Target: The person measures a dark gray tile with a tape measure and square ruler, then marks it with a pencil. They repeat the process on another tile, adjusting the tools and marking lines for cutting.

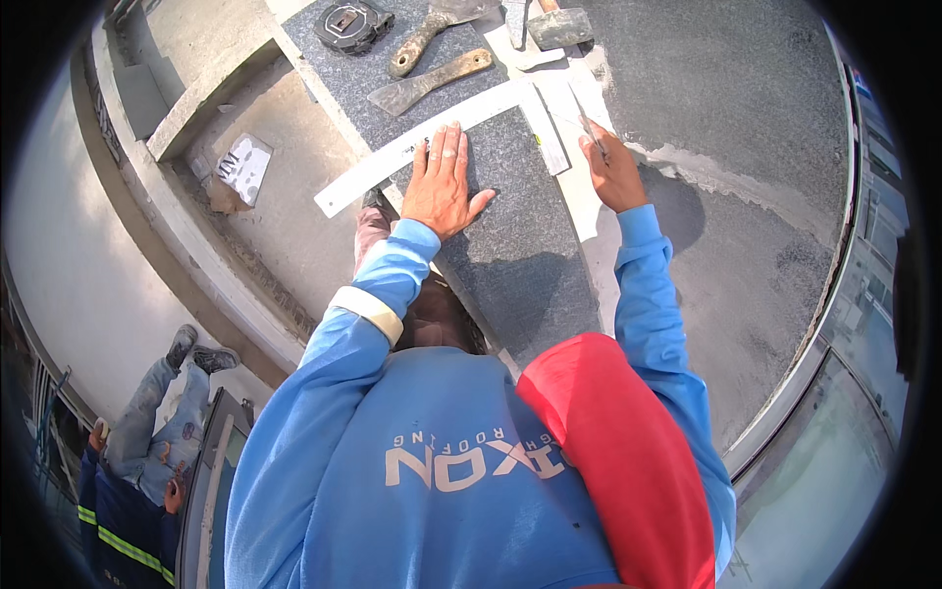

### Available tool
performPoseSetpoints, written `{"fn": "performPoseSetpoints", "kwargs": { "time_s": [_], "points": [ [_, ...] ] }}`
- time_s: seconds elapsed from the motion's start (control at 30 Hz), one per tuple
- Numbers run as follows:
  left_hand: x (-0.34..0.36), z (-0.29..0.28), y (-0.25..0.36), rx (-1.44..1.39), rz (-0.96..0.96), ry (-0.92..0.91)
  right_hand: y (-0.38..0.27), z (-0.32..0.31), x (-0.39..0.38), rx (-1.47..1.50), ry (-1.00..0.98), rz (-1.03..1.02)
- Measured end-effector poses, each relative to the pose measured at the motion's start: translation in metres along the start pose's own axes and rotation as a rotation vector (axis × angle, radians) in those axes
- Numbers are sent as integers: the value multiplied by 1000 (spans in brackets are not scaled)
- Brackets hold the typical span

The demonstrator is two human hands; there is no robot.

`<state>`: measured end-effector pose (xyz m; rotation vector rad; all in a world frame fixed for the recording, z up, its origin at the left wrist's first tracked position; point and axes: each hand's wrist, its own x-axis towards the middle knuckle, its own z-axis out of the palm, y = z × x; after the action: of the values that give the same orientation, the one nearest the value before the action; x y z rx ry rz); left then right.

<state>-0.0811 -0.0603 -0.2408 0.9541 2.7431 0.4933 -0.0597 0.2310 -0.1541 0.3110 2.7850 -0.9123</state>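
A grey granite slab (pixel 510 245) carries a metal square (pixel 432 137), two trowels (pixel 429 83) (worn) and a tape measure (pixel 351 25).

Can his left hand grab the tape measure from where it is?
Probably yes, with a stretch. The left hand lies flat on the metal square, and the tape measure sits farther along the slab, nothing between them.

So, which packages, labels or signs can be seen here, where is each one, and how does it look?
Torn paper package: lies on the lower concrete ledge, left of the left hand; white, crumpled, with dark print.
Tape measure: stands at the top on the grey slab; dark case with a pale label on its face.
Chest print: pale lettering on the person's blue shirt, at the bottom.
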Motion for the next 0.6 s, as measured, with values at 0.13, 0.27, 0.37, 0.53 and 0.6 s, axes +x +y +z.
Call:
{"fn": "performPoseSetpoints", "kwargs": {
  "time_s": [0.13, 0.27, 0.37, 0.53, 0.6],
  "points": [
    [1, -2, 0, -24, -4, -24, -24, -11, 15, -297, -178, -9],
    [0, -3, 0, -20, -1, -17, -58, -2, 37, -467, -130, -302],
    [-1, -4, 0, -31, -3, 18, -89, 0, 63, -690, -401, -236],
    [-2, -6, -3, -41, 1, 25, -146, 29, 95, -972, -458, -646],
    [-2, -4, -3, -66, 3, 40, -162, 47, 100, -985, -478, -709]
  ]
}}
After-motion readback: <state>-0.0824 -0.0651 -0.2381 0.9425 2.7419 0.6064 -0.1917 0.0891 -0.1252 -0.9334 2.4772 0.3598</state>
